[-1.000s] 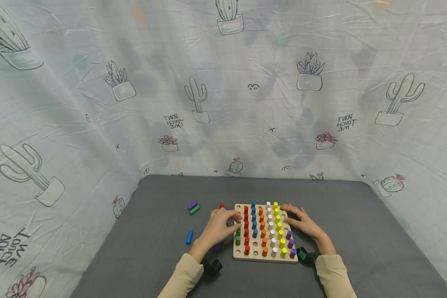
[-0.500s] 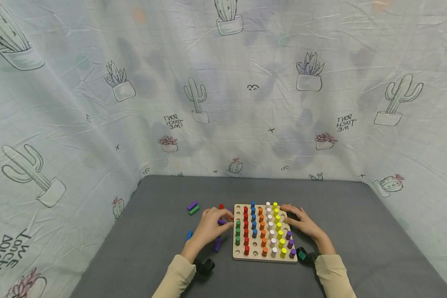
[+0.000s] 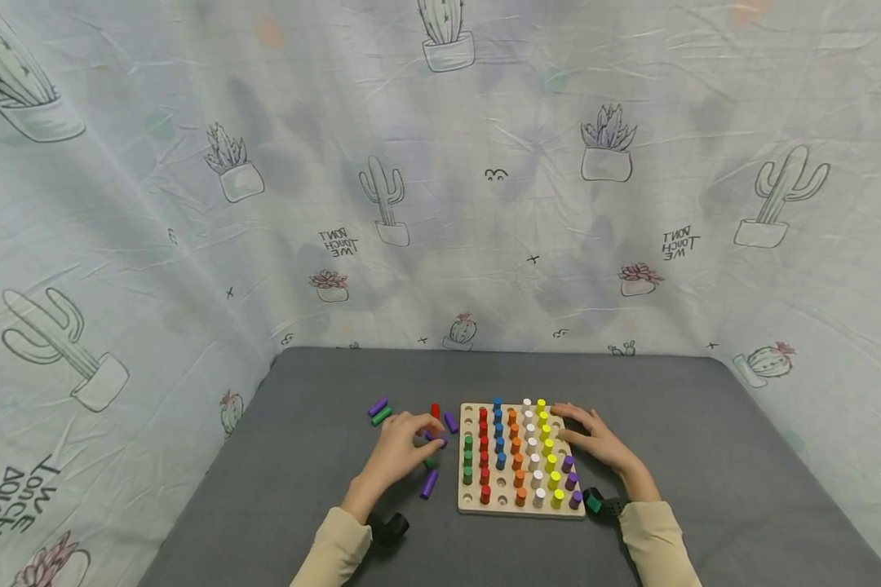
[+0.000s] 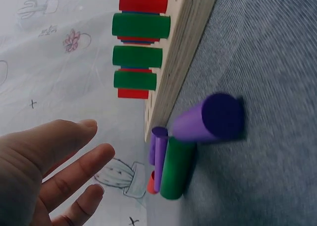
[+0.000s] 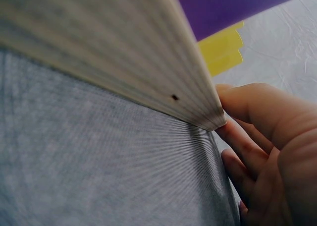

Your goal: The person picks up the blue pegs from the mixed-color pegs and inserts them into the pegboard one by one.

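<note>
A wooden pegboard (image 3: 477, 509) lies on the table with rows of red, blue, orange, white, yellow, purple and green pegs (image 3: 467, 459) standing in it. My left hand (image 3: 396, 448) hovers left of the board over loose pegs. In the left wrist view its thumb and fingers are apart with nothing between them. Beneath it lie a green peg (image 4: 178, 169) and a purple peg (image 4: 213, 119). My right hand (image 3: 598, 436) rests against the board's right edge; in the right wrist view the thumb and a finger touch the board's corner.
Loose pegs lie left of the board: a purple peg (image 3: 429, 484) in front, a red peg (image 3: 436, 410) and another purple peg (image 3: 451, 422) behind, and a green peg (image 3: 382, 416) farther left. A patterned curtain (image 3: 470, 244) hangs behind the grey table (image 3: 323, 383).
My left hand has moved left, away from the board's green pegs, to over the loose pegs, which uncovers the green column. My right hand stays at the board's edge.
</note>
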`<state>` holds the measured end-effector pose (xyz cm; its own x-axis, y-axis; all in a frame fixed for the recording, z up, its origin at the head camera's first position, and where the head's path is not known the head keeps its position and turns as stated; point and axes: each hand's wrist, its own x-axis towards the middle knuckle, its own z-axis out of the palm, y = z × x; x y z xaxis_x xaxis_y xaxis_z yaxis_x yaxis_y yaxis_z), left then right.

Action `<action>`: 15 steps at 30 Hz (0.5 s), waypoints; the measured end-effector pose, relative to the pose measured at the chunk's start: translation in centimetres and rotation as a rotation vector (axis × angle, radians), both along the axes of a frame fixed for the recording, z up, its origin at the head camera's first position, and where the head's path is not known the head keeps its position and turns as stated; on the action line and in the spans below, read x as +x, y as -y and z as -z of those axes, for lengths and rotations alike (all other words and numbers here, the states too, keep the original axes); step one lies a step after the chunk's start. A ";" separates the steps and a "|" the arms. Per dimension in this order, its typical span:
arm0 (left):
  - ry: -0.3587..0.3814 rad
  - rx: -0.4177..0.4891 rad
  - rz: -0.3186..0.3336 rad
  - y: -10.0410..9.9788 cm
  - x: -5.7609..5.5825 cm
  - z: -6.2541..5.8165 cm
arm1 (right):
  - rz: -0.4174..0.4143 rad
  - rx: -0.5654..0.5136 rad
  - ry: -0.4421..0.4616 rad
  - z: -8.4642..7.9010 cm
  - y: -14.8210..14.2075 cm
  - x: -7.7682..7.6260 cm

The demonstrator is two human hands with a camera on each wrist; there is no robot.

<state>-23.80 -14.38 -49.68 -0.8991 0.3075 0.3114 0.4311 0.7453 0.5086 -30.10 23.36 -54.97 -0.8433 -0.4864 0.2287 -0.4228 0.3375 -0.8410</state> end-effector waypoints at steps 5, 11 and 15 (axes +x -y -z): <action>-0.023 0.005 -0.026 0.7 0.2 0.0 | 0.013 0.017 0.009 0.1 -0.1 0.0; -0.059 0.004 -0.044 1.6 0.2 0.3 | 0.018 0.029 0.016 0.4 -0.2 -0.1; -0.066 0.001 -0.047 2.2 0.3 0.5 | 0.018 0.024 0.006 0.4 -0.2 -0.2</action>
